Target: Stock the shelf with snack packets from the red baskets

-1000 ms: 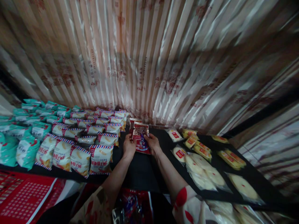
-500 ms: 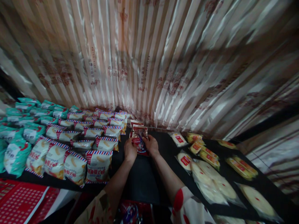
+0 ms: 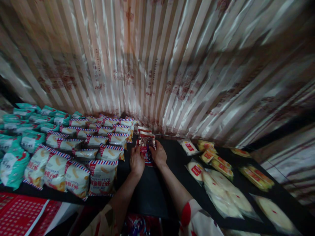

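Observation:
A dark red printed snack packet (image 3: 147, 152) stands near the middle of the black shelf, leaning against similar packets (image 3: 144, 129) behind it. My left hand (image 3: 137, 161) grips its left edge, fingers partly hidden behind it. On the opposite edge, my right hand (image 3: 158, 153) is closed with the thumb on the packet's front. More red and purple packaging (image 3: 137, 224) shows low in the view, between my forearms.
Left of my hands stand rows of white snack bags (image 3: 103, 177) and teal bags (image 3: 14, 167). To the right lie flat clear packs of pale rounds (image 3: 221, 193) and yellow packs (image 3: 257, 177). A red basket (image 3: 22, 213) sits at lower left; a striped curtain (image 3: 157, 65) hangs behind.
Both hands stay on the packet, which has shifted slightly and tilts a little more. The fingers have moved a bit along its edges. The rest looks the same apart from a slight camera shift.

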{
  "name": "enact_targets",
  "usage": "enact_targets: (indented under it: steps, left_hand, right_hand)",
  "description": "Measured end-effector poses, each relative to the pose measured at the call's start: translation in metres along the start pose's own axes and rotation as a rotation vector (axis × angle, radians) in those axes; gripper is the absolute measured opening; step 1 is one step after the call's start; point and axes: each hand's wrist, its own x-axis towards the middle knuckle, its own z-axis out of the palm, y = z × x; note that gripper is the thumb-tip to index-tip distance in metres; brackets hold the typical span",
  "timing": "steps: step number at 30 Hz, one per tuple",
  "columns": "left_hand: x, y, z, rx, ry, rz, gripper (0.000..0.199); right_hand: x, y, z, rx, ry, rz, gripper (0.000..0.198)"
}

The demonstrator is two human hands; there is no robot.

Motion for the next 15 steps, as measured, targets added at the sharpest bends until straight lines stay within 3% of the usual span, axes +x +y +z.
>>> enact_targets:
  steps: [9,15]
  left_hand:
    - [-0.006,-0.006,0.009,-0.003,0.085,0.150,0.036]
    - [-0.005,-0.010,0.013,-0.020,0.064,0.195,0.039]
  right_hand:
    - [-0.002,0.007,0.005,-0.103,0.123,-0.091,0.040]
    - [0.003,0.002,0.013,-0.075,0.159,-0.351,0.038]
